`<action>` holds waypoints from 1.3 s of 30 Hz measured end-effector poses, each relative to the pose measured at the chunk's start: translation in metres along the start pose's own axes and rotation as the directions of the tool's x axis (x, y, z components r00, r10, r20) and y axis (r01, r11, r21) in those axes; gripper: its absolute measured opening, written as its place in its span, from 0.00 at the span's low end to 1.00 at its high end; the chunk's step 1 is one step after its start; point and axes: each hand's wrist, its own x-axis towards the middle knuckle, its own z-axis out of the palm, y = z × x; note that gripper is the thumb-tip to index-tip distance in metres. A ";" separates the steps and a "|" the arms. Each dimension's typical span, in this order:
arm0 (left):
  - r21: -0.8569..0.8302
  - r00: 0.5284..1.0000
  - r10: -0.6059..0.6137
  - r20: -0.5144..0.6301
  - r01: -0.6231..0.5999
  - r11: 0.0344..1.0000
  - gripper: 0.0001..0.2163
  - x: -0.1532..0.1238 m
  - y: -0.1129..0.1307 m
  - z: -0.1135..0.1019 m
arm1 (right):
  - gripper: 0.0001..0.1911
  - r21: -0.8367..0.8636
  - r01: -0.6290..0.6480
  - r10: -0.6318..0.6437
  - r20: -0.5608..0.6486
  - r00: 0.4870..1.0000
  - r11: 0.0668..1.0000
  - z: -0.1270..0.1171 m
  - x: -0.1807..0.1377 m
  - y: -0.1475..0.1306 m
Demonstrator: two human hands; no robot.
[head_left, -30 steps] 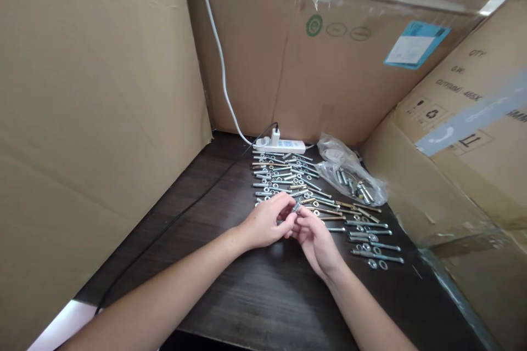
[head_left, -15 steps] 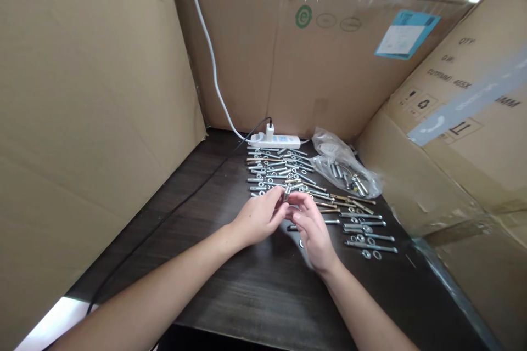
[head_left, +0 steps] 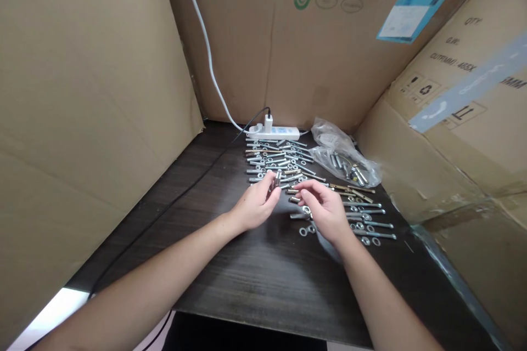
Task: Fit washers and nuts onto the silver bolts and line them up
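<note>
My left hand is closed around a short silvery metal sleeve, which stands up between thumb and fingers. To its right, my right hand hovers low over the hardware with thumb and fingertips drawn together; whatever they pinch is too small to make out. A hex nut shows just below its fingers, and washers lie nearer to me. Long bolts stick out past the right side of that hand. Rows of bolts, sleeves, nuts and washers cover the table behind both hands.
A white power strip with a plugged-in charger sits at the back. Beside it lies a clear plastic bag holding metal sleeves. A black cable crosses the dark table on the left. Cardboard walls surround the table.
My hands have come apart: the right moved right, away from the sleeve, while the left keeps the sleeve and shifted slightly left. The camera view has tilted down a little.
</note>
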 end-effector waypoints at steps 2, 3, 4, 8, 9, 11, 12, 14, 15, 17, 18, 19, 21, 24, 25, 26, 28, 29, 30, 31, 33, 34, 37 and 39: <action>-0.018 1.000 0.007 0.005 -0.007 1.000 0.03 0.000 0.000 0.000 | 0.10 -0.159 0.036 -0.034 0.017 0.999 0.987 -0.009 0.001 -0.002; -0.024 1.000 0.008 0.008 -0.008 1.000 0.03 0.000 0.000 -0.001 | 0.10 -0.223 0.052 -0.046 0.031 0.998 0.973 -0.013 0.001 -0.003; -0.027 1.000 0.007 0.007 -0.006 1.000 0.03 0.000 -0.001 -0.001 | 0.10 -0.280 0.062 -0.049 0.051 0.997 0.958 -0.017 -0.001 -0.004; -0.027 1.000 0.007 0.012 -0.007 1.000 0.02 0.000 0.000 -0.003 | 0.10 -0.493 0.037 0.041 0.147 0.988 0.869 -0.033 -0.022 -0.003; -0.026 1.000 0.007 0.010 -0.006 1.000 0.02 0.000 0.001 -0.004 | 0.10 -0.527 0.013 0.078 0.150 0.986 0.850 -0.037 -0.029 -0.002; -0.023 1.000 -0.006 -0.001 0.006 1.000 0.02 -0.001 0.003 -0.005 | 0.09 -0.569 -0.038 0.149 0.149 0.978 0.821 -0.043 -0.042 0.003; -0.024 1.000 -0.015 -0.008 0.015 1.000 0.02 -0.001 0.004 -0.005 | 0.09 -0.583 -0.056 0.172 0.145 0.974 0.811 -0.046 -0.048 0.005; -0.030 1.000 -0.026 -0.016 0.025 0.999 0.03 -0.001 0.004 -0.006 | 0.09 -0.603 -0.061 0.189 0.151 0.970 0.795 -0.048 -0.055 0.010; -0.032 1.000 -0.026 -0.016 0.025 0.999 0.03 -0.001 0.004 -0.005 | 0.09 -0.613 -0.051 0.182 0.153 0.971 0.789 -0.049 -0.057 0.012; -0.036 1.000 -0.023 -0.011 0.022 0.999 0.04 -0.001 0.003 -0.005 | 0.10 -0.627 -0.033 0.164 0.152 0.975 0.778 -0.048 -0.059 0.015; -0.037 1.000 -0.023 -0.008 0.023 0.999 0.04 -0.001 0.003 -0.005 | 0.10 -0.634 -0.031 0.159 0.146 0.976 0.773 -0.048 -0.059 0.016; -0.036 1.000 -0.026 -0.006 0.025 0.999 0.05 -0.001 0.003 -0.005 | 0.10 -0.639 -0.034 0.158 0.138 0.978 0.768 -0.047 -0.060 0.016; -0.034 1.000 -0.029 -0.003 0.029 0.999 0.06 -0.001 0.002 -0.005 | 0.10 -0.650 -0.035 0.151 0.123 0.981 0.759 -0.045 -0.060 0.012; -0.036 1.000 -0.030 0.005 0.030 0.999 0.07 -0.001 0.004 -0.005 | 0.09 -0.664 0.007 0.123 0.148 0.981 0.748 -0.038 -0.061 0.004; -0.038 1.000 -0.028 0.010 0.028 0.999 0.07 -0.001 0.004 -0.005 | 0.09 -0.674 0.026 0.116 0.165 0.979 0.738 -0.035 -0.061 0.001; -0.038 1.000 -0.026 0.016 0.027 0.999 0.08 -0.001 0.005 -0.005 | 0.09 -0.687 0.042 0.114 0.180 0.977 0.725 -0.032 -0.061 -0.002; -0.034 0.999 -0.018 0.028 0.019 0.999 0.08 -0.002 0.006 -0.005 | 0.09 -0.714 0.072 0.114 0.209 0.971 0.696 -0.026 -0.059 -0.004; -0.032 0.999 -0.012 0.034 0.014 0.999 0.09 -0.002 0.007 -0.005 | 0.09 -0.725 0.087 0.112 0.222 0.969 0.683 -0.024 -0.058 -0.005; -0.030 0.999 -0.005 0.040 0.006 1.000 0.09 -0.002 0.007 -0.005 | 0.09 -0.732 0.101 0.109 0.234 0.966 0.674 -0.022 -0.056 -0.005; -0.027 0.999 0.004 0.045 -0.002 1.000 0.09 -0.002 0.006 -0.005 | 0.09 -0.737 0.113 0.107 0.244 0.964 0.666 -0.021 -0.055 -0.005; -0.015 0.998 0.024 0.058 -0.023 1.000 0.09 -0.003 0.006 -0.005 | 0.08 -0.751 0.131 0.104 0.257 0.961 0.647 -0.020 -0.052 -0.004; -0.005 0.997 0.033 0.069 -0.033 0.999 0.09 -0.003 0.006 -0.005 | 0.07 -0.761 0.137 0.107 0.262 0.959 0.635 -0.020 -0.051 -0.004; 0.026 0.992 0.055 0.114 -0.058 0.998 0.09 -0.003 0.005 -0.005 | 0.07 -0.795 0.157 0.121 0.278 0.953 0.587 -0.018 -0.049 -0.002; 0.036 0.989 0.063 0.137 -0.069 0.997 0.09 -0.003 0.005 -0.005 | 0.07 -0.816 0.181 0.106 0.283 0.953 0.549 -0.015 -0.048 -0.001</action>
